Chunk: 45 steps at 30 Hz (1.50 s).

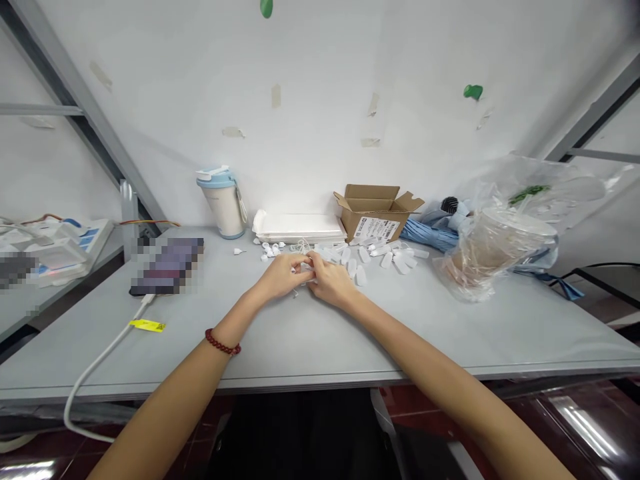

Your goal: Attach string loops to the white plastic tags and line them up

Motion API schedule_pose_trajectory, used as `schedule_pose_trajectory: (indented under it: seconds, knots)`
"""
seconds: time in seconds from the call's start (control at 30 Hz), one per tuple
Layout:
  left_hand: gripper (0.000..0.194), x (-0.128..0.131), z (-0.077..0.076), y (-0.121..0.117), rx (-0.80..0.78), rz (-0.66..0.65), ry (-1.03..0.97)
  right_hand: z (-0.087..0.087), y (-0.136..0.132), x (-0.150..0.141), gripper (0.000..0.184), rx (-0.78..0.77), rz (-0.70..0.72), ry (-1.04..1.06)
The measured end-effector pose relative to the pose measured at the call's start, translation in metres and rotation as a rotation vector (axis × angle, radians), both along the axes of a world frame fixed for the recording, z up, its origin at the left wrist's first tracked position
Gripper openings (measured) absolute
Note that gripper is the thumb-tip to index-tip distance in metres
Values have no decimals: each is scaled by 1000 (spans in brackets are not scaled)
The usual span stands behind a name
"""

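Observation:
My left hand and my right hand meet at the middle of the grey table, fingertips pinched together. Between them is something small and white, mostly hidden by the fingers; a bit of thin white cord shows below. Just behind and right of my right hand lie several flat white oval tags, some with thin cords. Beyond my left hand sit several small white round-headed pieces. One more small white piece lies apart to the left.
A stack of white flat boxes and an open cardboard box stand against the wall. At left are a tumbler and a phone on a white cable. Right, a plastic-wrapped roll lies beside blue cloth.

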<state>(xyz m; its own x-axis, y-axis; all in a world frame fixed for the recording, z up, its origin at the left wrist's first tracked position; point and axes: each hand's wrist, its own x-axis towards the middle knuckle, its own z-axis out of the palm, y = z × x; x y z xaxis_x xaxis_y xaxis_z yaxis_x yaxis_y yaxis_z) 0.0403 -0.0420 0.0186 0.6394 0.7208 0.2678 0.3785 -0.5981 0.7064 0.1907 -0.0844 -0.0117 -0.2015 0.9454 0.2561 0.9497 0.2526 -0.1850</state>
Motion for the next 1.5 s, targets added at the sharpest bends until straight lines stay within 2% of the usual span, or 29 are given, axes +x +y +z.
schedule_pose_trajectory:
  seconds: [0.1, 0.23, 0.33, 0.43, 0.73, 0.97, 1.07, 1.2, 1.33, 1.43, 1.5]
  knots:
    - [20, -1, -1, 1, 17, -27, 6, -1, 1, 0, 58, 16, 3, 12]
    - [22, -2, -3, 2, 70, 10, 63, 0, 3, 0, 60, 14, -8, 32]
    - [25, -2, -5, 4, 83, 26, 86, 1, 3, 1, 51, 2, -27, 26]
    - [29, -4, -4, 6, 65, 27, 55, 3, 3, 4, 41, -4, -64, 15]
    - [26, -6, -8, 12, 54, 63, -56, 0, 8, 6, 28, -34, -126, 7]
    - [35, 2, -12, 8, 15, 144, -118, -1, 4, 1, 28, -47, -133, -47]
    - [35, 2, -9, 7, -26, 134, -138, 0, 4, -1, 27, -53, -149, -24]
    - [28, -2, -5, 8, 22, 108, -58, 1, 6, 0, 23, -49, -179, 24]
    - [30, -2, -5, 6, 55, 38, -21, 0, 6, 2, 23, -46, -175, 30]
    - [36, 2, -5, 2, -23, 33, -52, -1, 5, 2, 24, -48, -167, 10]
    - [40, 3, -4, 0, -185, 55, -74, -1, 4, 1, 26, -50, -164, -32]
